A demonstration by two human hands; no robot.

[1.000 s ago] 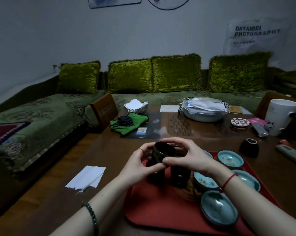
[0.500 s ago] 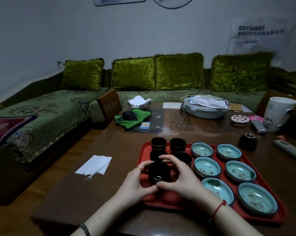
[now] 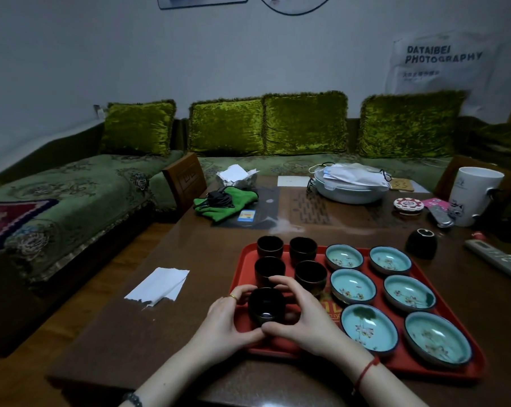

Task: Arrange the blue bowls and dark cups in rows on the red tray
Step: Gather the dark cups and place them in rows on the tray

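- The left hand (image 3: pixel 225 321) and right hand (image 3: pixel 304 318) curl their fingers round one cup (image 3: pixel 266 304), thumbs meeting in front, likely to steady it upright.
- It sits at the tray's (image 3: pixel 395 362) 8 o'clock, seemingly starting a third row below four cups (image 3: pixel 270 268) at 10 o'clock.
- Six bowls (image 3: pixel 352 286) fill 1 to 5 o'clock in pairs.

Pretty clearly someone's living room at home, what with the green sofa (image 3: pixel 72 186) and its velvety cushions (image 3: pixel 305 123) wrapped around a low wooden table (image 3: pixel 160 318) littered with a remote (image 3: pixel 496 255), a white mug (image 3: pixel 474 195), tissues (image 3: pixel 157 284) and a red tray (image 3: pixel 407 364) of dark cups (image 3: pixel 302 249).
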